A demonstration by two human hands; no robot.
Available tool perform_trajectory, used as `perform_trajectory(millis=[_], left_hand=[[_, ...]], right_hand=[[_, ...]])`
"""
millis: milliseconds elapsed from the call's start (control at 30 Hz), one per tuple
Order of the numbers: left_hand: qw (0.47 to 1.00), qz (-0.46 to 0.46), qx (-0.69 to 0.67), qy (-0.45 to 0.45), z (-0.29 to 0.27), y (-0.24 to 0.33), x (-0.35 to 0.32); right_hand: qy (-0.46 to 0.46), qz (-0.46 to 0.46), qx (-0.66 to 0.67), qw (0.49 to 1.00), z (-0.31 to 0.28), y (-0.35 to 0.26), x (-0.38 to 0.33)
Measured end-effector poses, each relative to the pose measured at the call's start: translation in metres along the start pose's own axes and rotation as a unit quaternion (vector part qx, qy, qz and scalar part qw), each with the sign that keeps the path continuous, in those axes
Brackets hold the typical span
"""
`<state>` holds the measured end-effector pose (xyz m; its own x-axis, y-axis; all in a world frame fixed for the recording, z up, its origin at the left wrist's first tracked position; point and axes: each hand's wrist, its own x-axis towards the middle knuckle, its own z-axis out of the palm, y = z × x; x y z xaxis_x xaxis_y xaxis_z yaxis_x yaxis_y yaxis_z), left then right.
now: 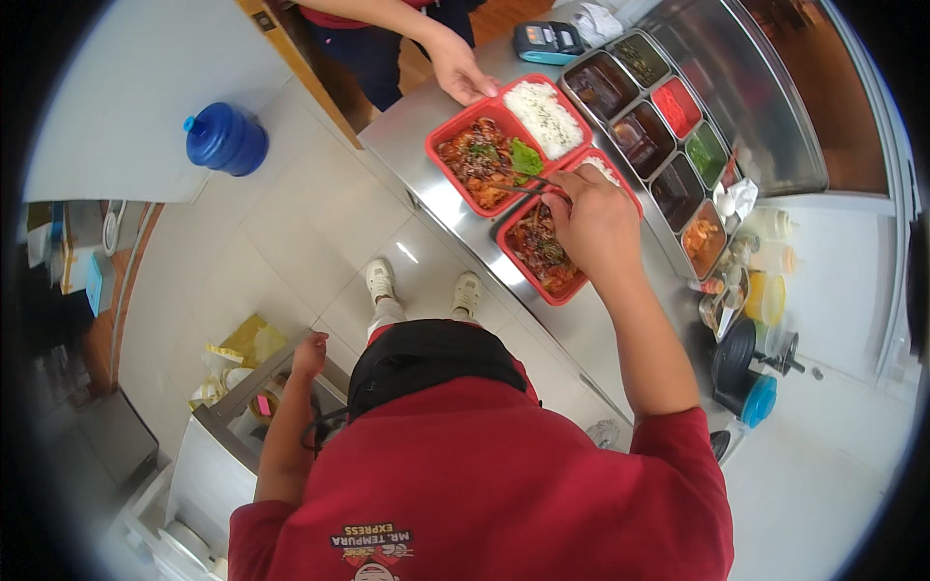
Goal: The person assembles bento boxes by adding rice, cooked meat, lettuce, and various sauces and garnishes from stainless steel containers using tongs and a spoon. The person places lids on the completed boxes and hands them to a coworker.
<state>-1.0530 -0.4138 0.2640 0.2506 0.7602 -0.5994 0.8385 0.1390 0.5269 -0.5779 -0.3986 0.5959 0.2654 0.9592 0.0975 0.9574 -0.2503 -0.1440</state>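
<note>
My right hand [599, 218] is closed on a pair of thin dark tongs [531, 186], whose tips reach over the far red meal box [455, 131]. That box holds sauced meat, a green lettuce leaf [526, 158] and white rice [544, 118] with dark flecks. Under my right hand stands a near red meal box [559, 298] with similar sauced meat [540, 250] and rice partly hidden by my hand. My left hand [310, 355] hangs low at my side, its fingers curled, with nothing visible in it. Another person's hand [460, 68] touches the far box's rim.
A steel counter [402, 140] carries the boxes. Right of them stands a rack of topping pans [678, 105]. Squeeze bottles [773, 258] and a black container with a blue lid [759, 402] lie further right. A card terminal [547, 42] sits at the back, a blue water jug [228, 138] on the floor.
</note>
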Motion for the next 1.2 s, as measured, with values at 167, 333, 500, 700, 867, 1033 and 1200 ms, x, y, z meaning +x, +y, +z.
perform_trajectory(millis=[167, 333, 500, 700, 867, 1033, 1200], left_hand=[[1.0, -0.007, 0.028, -0.009, -0.002, 0.012, 0.009], [0.996, 0.031, 0.083, -0.021, -0.014, 0.046, 0.009], [0.993, 0.059, 0.093, -0.032, -0.013, 0.09, 0.016], [0.988, 0.108, 0.109, -0.035, -0.001, 0.136, 0.026], [0.985, 0.123, 0.11, -0.057, 0.003, 0.143, 0.026], [0.984, 0.125, 0.121, -0.045, -0.002, 0.132, 0.028], [0.991, 0.087, 0.091, -0.037, -0.008, 0.115, 0.027]], right_hand=[[0.056, 0.023, 0.098, 0.993, 0.008, 0.028, -0.017], [0.011, 0.264, 0.464, 0.846, -0.004, 0.075, -0.038], [0.027, 0.295, 0.815, 0.498, -0.041, 0.125, -0.081], [0.167, 0.32, 0.771, 0.525, -0.079, 0.184, -0.144], [0.227, 0.429, 0.476, 0.733, -0.06, 0.225, -0.159], [0.232, 0.46, 0.151, 0.844, -0.045, 0.236, -0.157], [0.257, 0.389, -0.033, 0.884, -0.054, 0.228, -0.152]])
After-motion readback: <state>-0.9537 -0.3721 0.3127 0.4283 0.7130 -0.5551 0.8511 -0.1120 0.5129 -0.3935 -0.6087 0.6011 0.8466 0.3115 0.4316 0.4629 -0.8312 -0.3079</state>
